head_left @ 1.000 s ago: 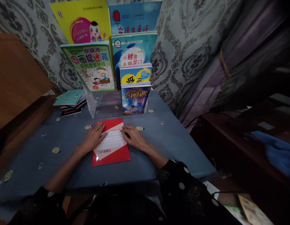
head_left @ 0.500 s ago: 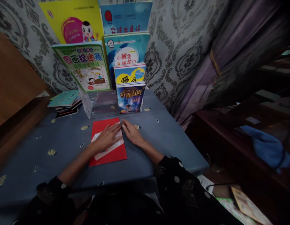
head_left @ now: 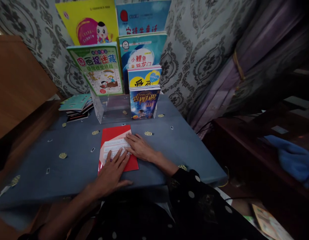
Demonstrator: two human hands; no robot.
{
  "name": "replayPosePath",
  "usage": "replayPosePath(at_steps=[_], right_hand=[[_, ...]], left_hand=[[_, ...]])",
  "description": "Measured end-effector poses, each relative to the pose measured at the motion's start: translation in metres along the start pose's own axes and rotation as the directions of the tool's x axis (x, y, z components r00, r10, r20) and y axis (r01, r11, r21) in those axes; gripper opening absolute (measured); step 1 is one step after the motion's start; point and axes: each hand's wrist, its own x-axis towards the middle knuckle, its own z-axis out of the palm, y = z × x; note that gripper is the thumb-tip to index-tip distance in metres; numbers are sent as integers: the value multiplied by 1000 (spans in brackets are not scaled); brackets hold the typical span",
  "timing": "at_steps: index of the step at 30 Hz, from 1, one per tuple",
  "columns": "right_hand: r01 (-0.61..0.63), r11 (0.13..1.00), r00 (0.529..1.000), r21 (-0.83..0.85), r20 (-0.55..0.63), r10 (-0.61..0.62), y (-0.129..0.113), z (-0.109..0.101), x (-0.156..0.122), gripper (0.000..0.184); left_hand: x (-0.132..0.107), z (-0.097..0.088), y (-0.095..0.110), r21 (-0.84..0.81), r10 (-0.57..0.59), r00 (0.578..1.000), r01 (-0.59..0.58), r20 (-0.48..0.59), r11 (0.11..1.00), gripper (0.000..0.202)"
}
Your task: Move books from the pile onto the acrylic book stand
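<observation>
The red book (head_left: 114,132) lies flat on the blue table (head_left: 184,143), right under both hands. The left hand (head_left: 112,170) is open, with its fingers spread. Its fingertips lie over the near part of the book, and its thumb sticks out past the near edge. The right hand (head_left: 139,148) is open too, and its fingers reach in over the right side of the book. The fingers of the two hands are close together, near the middle. On the far side of the book is a clear stand (head_left: 112,114) with a dark blue book (head_left: 144,104) at its right.
</observation>
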Motion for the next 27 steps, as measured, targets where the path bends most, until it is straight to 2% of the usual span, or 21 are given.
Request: replayPosePath(at_steps=[4, 7, 9, 11, 14, 16, 18, 21, 24, 27], right_hand=[[45, 999, 998, 15, 42, -46, -17, -2, -21, 54], [64, 996, 994, 57, 85, -69, -27, -3, -44, 58], [66, 991, 990, 114, 115, -79, -31, -7, -59, 59], [53, 977, 986, 205, 144, -84, -32, -14, -71, 60], [35, 927, 981, 372, 164, -102, -29, -25, -82, 64], [33, 881, 984, 473, 138, -111, -26, -28, -83, 70], [38, 842, 995, 538, 62, -84, -23, -26, -79, 70], [63, 829, 991, 555, -135, 16, -21, -18, -65, 47], [60, 843, 935, 534, -326, 140, -22, -18, -46, 29], [43, 828, 878, 560, -416, 236, -27, -29, -32, 24]], left_hand=[[-24, 4, 15, 35, 37, 999, -38, 25, 999, 98], [-45, 7, 28, 123, 39, 999, -43, 36, 991, 74], [-57, 2, 32, 152, 73, 997, -77, 30, 985, 72], [-64, -14, 31, 125, 152, 988, -155, 34, 980, 73], [-65, -55, 21, 55, 237, 971, -238, 22, 970, 66], [-59, -87, 13, 65, 250, 962, -244, -112, 968, 55], [-46, -115, 6, 144, 230, 945, -201, -231, 969, 41], [-19, -144, -2, 321, 276, 873, -148, -402, 935, 25], [13, -162, -11, 436, 304, 818, -73, -488, 897, 24], [43, -176, -30, 411, 214, 782, 59, -586, 910, 33]])
